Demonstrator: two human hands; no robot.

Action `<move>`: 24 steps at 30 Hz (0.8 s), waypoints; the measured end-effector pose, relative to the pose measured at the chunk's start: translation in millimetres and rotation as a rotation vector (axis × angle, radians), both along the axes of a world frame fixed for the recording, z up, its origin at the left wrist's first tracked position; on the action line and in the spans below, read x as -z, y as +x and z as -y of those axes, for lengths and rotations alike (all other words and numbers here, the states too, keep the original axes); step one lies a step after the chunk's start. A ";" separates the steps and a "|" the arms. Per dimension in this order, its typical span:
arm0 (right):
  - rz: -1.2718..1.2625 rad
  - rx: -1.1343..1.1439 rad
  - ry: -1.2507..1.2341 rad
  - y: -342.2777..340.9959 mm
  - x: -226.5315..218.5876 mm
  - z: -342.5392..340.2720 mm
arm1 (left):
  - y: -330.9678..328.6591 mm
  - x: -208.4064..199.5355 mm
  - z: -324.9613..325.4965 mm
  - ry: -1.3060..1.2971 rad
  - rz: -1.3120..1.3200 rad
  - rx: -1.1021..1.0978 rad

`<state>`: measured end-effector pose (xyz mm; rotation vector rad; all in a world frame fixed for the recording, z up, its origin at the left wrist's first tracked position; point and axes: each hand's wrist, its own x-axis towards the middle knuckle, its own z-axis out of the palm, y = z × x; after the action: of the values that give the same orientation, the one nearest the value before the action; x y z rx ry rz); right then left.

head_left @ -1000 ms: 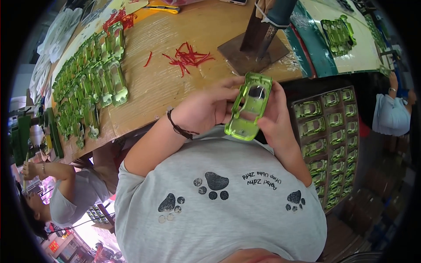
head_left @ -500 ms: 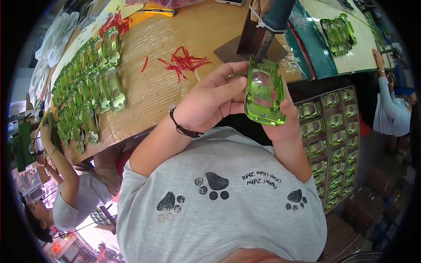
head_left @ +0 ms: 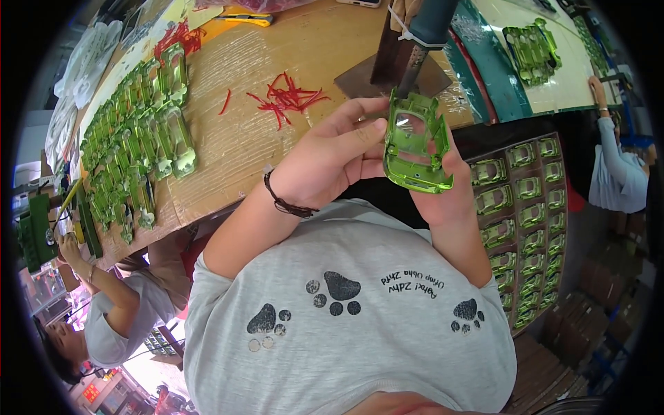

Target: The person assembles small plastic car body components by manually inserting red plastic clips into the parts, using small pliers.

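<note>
A shiny green toy car body shell [head_left: 413,149], hollow with window openings, is held between both hands above the table's near edge. My left hand [head_left: 342,145], with a dark cord bracelet at the wrist, grips its left rim, the thumb pressed near the windscreen opening. My right hand [head_left: 448,181] wraps round the right side, its fingers partly hidden behind the shell. Just beyond the shell's far end, a dark metal post [head_left: 413,68] on a flat plate slants up. On the table to the left lies a pile of thin red strips [head_left: 287,97].
Rows of clear-and-green car parts [head_left: 142,128] cover the table's left. A tray of green car shells [head_left: 529,214] stands at my right. A yellow utility knife [head_left: 245,19] lies at the back. Co-workers sit at far left and far right; more shells [head_left: 531,52] lie far right.
The shell has tilted slightly in my hands, its near end a little higher. The co-worker at left has lowered a hand toward a green device. My grip looks the same.
</note>
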<state>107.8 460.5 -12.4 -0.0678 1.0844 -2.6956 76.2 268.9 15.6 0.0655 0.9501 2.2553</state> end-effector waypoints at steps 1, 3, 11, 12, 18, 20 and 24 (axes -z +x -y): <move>0.032 -0.005 -0.013 0.7 -3.9 1.0 | 0.3 -2.6 0.2 -0.018 0.012 -0.005; 0.064 -0.010 -0.027 1.6 -11.3 3.2 | 1.4 -5.7 1.0 -0.037 0.024 -0.011; 0.121 -0.007 -0.037 0.4 -9.1 11.8 | 1.7 -8.6 3.3 0.024 0.039 -0.055; 0.118 -0.007 -0.035 -1.7 -7.3 12.3 | 1.8 -8.4 3.8 0.026 0.036 -0.056; 0.171 -0.164 -0.149 -15.7 13.8 14.3 | 8.4 -7.1 5.9 -0.091 0.019 -0.166; 0.148 -0.195 -0.150 -16.8 13.5 15.5 | 9.3 -7.9 6.2 -0.135 -0.019 -0.205; 0.154 -0.165 -0.139 -15.8 10.6 16.8 | 9.1 -6.4 7.4 -0.121 -0.048 -0.201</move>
<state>92.0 443.7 -23.0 0.0251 0.8099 -2.5762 85.4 261.6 22.0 -0.0315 1.1620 2.3809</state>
